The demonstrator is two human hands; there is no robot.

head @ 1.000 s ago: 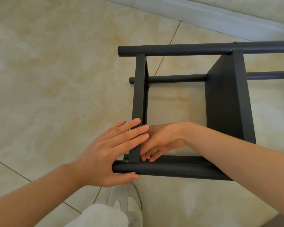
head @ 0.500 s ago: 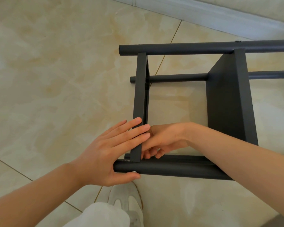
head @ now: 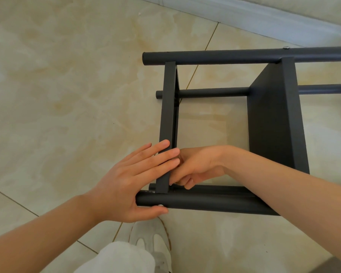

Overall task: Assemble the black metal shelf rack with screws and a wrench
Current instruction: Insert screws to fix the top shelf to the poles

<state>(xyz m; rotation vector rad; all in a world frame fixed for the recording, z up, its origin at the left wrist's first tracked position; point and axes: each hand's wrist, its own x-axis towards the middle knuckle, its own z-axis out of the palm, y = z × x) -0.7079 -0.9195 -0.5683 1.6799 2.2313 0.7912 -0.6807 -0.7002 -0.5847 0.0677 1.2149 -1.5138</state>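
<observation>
Left hand (head: 132, 186) is spread flat across the end panel (head: 168, 107), thumb under the near post (head: 205, 202) beside a screw head (head: 160, 205), likely bracing the joint. Right hand (head: 197, 166) reaches inside just above that post, fingers curled; can't tell if it's pinching anything. The rack (head: 274, 125) lies sideways on the floor (head: 67, 95).
</observation>
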